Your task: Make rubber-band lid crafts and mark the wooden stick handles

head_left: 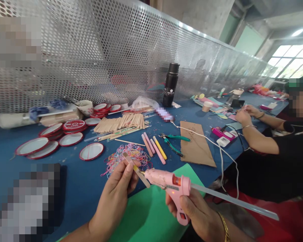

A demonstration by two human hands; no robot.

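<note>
My left hand (pixel 121 181) is closed on a flat wooden craft stick (pixel 144 180), with a bit of yellow showing at its middle. Wrapped round the handle of a pink glue gun (pixel 161 177) is my right hand (pixel 195 210). The gun's nozzle points left and meets or nearly meets the stick; exact contact cannot be told. A long clear glue stick (pixel 237 200) sticks out of the gun's back. Beneath both hands lies a green sheet (pixel 143 215). A tangle of coloured strings (pixel 116 158) is just beyond my left hand.
Red-rimmed lids (pixel 91 151), a pile of wooden sticks (pixel 121 123), coloured markers (pixel 158 151), green-handled pliers (pixel 173 146), cardboard (pixel 197 143) and a black bottle (pixel 171 85) stand or lie beyond. A white cable (pixel 204 135) crosses rightward. Another person's hands (pixel 244 116) work at the right.
</note>
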